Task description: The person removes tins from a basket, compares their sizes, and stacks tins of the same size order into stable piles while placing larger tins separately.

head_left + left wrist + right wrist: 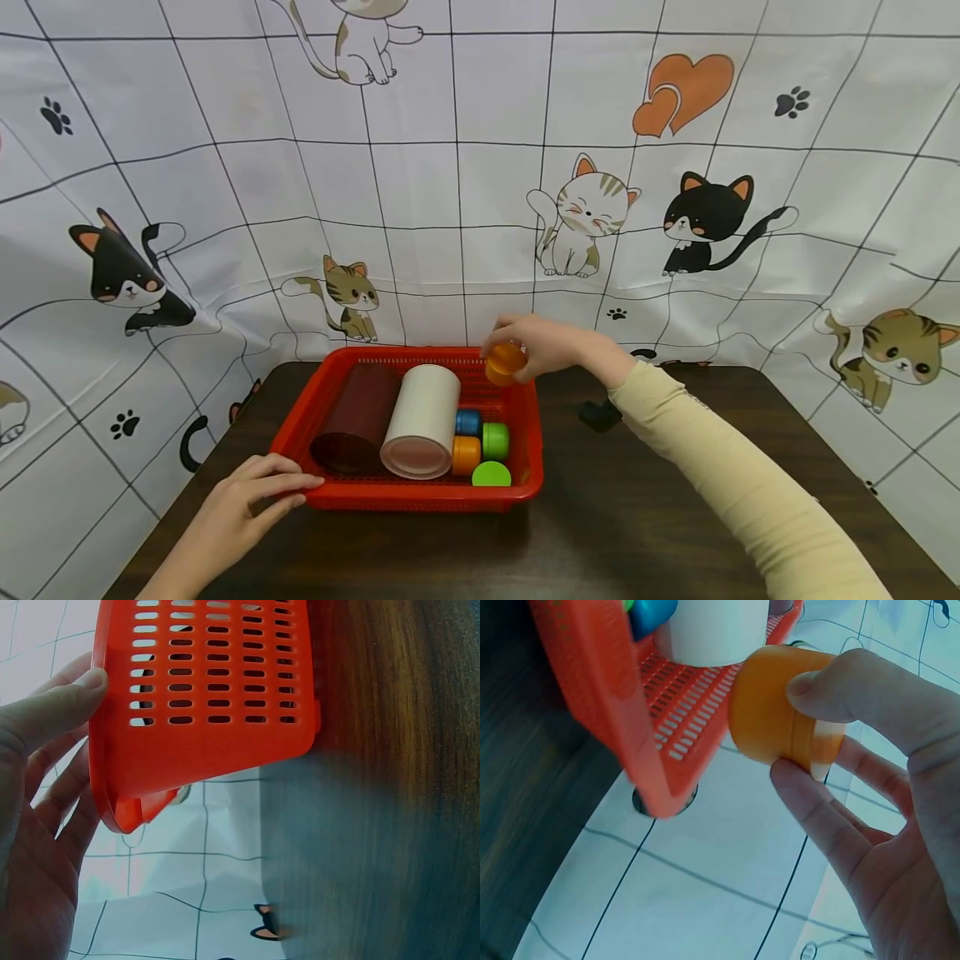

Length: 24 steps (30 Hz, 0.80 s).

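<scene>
A red plastic basket [420, 497] with slotted walls stands on the dark table. My left hand [238, 510] grips its front left corner, the thumb on the outer side of the rim and the fingers behind it in the left wrist view. Over the basket's back right corner, my right hand [542, 343] pinches a small orange cylindrical container [769, 705] between thumb and fingers. Inside the basket lie a dark brown cylinder [360, 417] and a white cylinder [424, 408]. Beside them sit small round containers: blue [468, 422], orange [466, 456], green [495, 442] and light green [491, 475].
The dark wooden table [660, 500] extends on both sides of the basket and in front of it. Behind it hangs a white gridded sheet [420, 183] printed with cartoon cats. A black shape [600, 415] lies on the table right of the basket, partly behind the right forearm.
</scene>
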Each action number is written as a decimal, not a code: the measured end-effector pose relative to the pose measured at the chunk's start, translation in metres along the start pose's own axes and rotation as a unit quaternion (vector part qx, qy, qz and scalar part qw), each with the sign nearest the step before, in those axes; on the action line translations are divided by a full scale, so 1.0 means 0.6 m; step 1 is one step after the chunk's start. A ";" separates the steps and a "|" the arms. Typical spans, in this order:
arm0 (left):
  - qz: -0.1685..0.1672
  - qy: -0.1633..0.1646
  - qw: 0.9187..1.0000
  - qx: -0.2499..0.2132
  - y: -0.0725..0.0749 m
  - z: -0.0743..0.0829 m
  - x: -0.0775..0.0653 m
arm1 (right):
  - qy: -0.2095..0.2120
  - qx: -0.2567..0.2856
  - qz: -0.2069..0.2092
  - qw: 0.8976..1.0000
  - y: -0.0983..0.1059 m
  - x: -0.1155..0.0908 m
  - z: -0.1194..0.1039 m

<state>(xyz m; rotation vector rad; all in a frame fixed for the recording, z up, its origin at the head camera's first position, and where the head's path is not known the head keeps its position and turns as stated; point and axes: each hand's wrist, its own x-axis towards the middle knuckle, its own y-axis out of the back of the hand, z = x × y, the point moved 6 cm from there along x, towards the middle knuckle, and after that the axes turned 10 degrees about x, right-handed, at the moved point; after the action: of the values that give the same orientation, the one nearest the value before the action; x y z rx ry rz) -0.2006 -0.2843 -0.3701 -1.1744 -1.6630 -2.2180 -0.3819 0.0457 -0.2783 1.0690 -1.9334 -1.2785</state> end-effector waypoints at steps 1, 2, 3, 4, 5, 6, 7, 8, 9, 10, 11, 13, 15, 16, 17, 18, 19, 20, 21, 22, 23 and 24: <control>-0.001 0.001 1.000 0.000 0.000 0.000 0.000 | 0.000 0.006 0.002 1.000 0.002 -0.005 0.001; -0.002 0.002 1.000 0.000 0.000 -0.001 -0.001 | -0.002 0.012 0.004 1.000 0.004 -0.011 0.003; -0.003 0.002 1.000 0.000 -0.001 -0.001 -0.001 | -0.003 0.018 0.005 1.000 0.006 -0.016 0.004; -0.004 0.003 1.000 0.000 -0.001 -0.001 -0.002 | -0.005 0.022 0.005 1.000 0.007 -0.022 0.006; -0.005 0.004 1.000 -0.001 -0.001 -0.001 -0.002 | -0.005 0.025 0.005 1.000 0.007 -0.027 0.007; -0.005 0.004 1.000 -0.001 -0.001 -0.001 -0.003 | -0.005 0.024 0.005 1.000 0.008 -0.032 0.008; -0.006 0.005 1.000 -0.001 -0.002 -0.002 -0.003 | -0.005 0.025 0.006 1.000 0.009 -0.037 0.008; -0.007 0.006 1.000 -0.001 -0.002 -0.002 -0.003 | -0.005 0.026 0.007 1.000 0.009 -0.042 0.009; -0.007 0.007 1.000 -0.001 -0.002 -0.002 -0.004 | -0.002 0.025 0.009 1.000 0.010 -0.047 0.011; -0.008 0.008 1.000 -0.001 -0.002 -0.002 -0.004 | -0.002 0.024 0.011 1.000 0.010 -0.051 0.013; -0.008 0.009 1.000 -0.001 -0.002 -0.003 -0.004 | -0.002 0.022 0.012 1.000 0.011 -0.055 0.015; -0.009 0.010 1.000 0.000 -0.002 -0.003 -0.003 | -0.004 0.022 0.014 1.000 0.011 -0.064 0.019; -0.009 0.011 1.000 0.001 -0.002 -0.003 -0.003 | -0.004 0.020 0.015 1.000 0.011 -0.072 0.025; -0.009 0.012 1.000 0.002 -0.002 -0.003 -0.003 | -0.006 0.021 0.015 1.000 0.012 -0.076 0.027; -0.009 0.012 1.000 0.002 -0.002 -0.003 -0.003 | -0.007 0.020 0.016 1.000 0.011 -0.080 0.030; -0.010 0.013 1.000 0.003 -0.002 -0.003 -0.003 | -0.010 0.022 0.017 1.000 0.011 -0.084 0.034; -0.011 0.014 1.000 0.003 -0.002 -0.003 -0.003 | -0.013 0.022 0.018 1.000 0.011 -0.087 0.037; -0.011 0.014 1.000 0.003 -0.002 -0.003 -0.003 | -0.017 0.024 0.019 0.999 0.011 -0.091 0.040; -0.012 0.015 1.000 0.004 -0.003 -0.003 -0.003 | -0.020 0.024 0.019 0.999 0.011 -0.094 0.045; -0.012 0.016 1.000 0.004 -0.003 -0.003 -0.003 | -0.023 0.027 0.020 0.999 0.010 -0.098 0.047; -0.013 0.016 1.000 0.004 -0.003 -0.003 -0.003 | -0.024 0.028 0.020 0.999 0.010 -0.101 0.051; -0.013 0.017 1.000 0.004 -0.003 -0.003 -0.003 | -0.026 0.032 0.019 0.999 0.009 -0.104 0.054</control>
<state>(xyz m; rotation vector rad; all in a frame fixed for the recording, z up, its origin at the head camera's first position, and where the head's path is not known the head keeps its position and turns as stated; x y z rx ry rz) -0.2012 -0.2860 -0.3728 -1.1141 -1.6830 -2.2304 -0.3778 0.1157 -0.2875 1.0342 -2.0362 -1.2439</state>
